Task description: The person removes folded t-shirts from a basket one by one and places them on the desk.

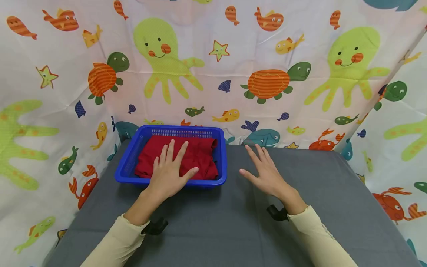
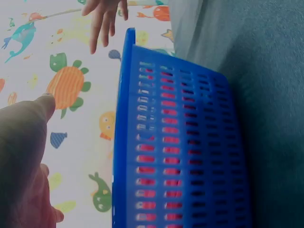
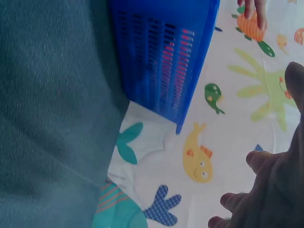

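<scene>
A blue plastic basket (image 1: 222,155) with slotted sides stands on the grey-covered table, toward the back left. Folded red cloth (image 1: 200,157) lies inside it. My left hand (image 1: 169,174), fingers spread, hovers over the basket's front rim and overlaps the cloth in the head view. To the right of the basket my right hand (image 1: 267,174) is held above the table with its fingers spread, holding nothing. In the left wrist view the basket's slotted wall (image 2: 180,142) shows red cloth behind it, and the left thumb (image 2: 42,109) is apart from the rim.
A grey cloth (image 1: 220,230) covers the table. Behind and at both sides hangs a white curtain (image 1: 207,74) printed with sea animals; it meets the table's back edge close behind the basket. Each wrist bears a black strap mount (image 1: 155,226).
</scene>
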A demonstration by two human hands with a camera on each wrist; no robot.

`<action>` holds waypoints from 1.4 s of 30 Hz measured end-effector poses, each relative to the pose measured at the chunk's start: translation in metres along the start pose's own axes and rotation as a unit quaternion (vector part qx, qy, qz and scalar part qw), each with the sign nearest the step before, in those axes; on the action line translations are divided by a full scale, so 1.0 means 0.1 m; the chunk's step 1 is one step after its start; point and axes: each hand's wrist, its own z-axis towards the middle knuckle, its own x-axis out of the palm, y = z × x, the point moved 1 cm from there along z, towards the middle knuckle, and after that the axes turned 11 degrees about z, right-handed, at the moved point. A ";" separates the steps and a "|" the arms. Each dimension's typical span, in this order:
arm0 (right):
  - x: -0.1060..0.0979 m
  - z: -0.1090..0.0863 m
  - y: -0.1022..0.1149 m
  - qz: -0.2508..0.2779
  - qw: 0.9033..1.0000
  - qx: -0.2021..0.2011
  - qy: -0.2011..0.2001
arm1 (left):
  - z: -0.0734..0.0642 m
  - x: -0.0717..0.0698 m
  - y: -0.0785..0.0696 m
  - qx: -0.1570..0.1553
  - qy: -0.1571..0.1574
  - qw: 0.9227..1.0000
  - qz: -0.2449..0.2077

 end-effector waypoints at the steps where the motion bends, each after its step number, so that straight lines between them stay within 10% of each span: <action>1: 0.00 0.01 0.01 0.012 1.000 -0.003 0.004 | 0.00 -0.01 0.02 0.001 -0.002 1.000 -0.002; 10: 0.04 0.18 0.18 0.157 0.985 -0.050 0.045 | 0.03 -0.09 0.29 -0.004 -0.014 1.000 -0.022; 20: 0.11 0.43 0.42 0.389 0.911 -0.020 0.136 | 0.08 -0.14 0.61 0.017 -0.034 0.993 -0.113; 34: 0.34 0.80 0.74 0.506 0.839 0.050 0.194 | 0.30 -0.18 0.95 0.013 0.040 0.977 -0.209; 42: 0.52 0.95 0.88 0.529 0.826 0.088 0.175 | 0.31 -0.22 1.15 -0.011 0.101 0.964 -0.244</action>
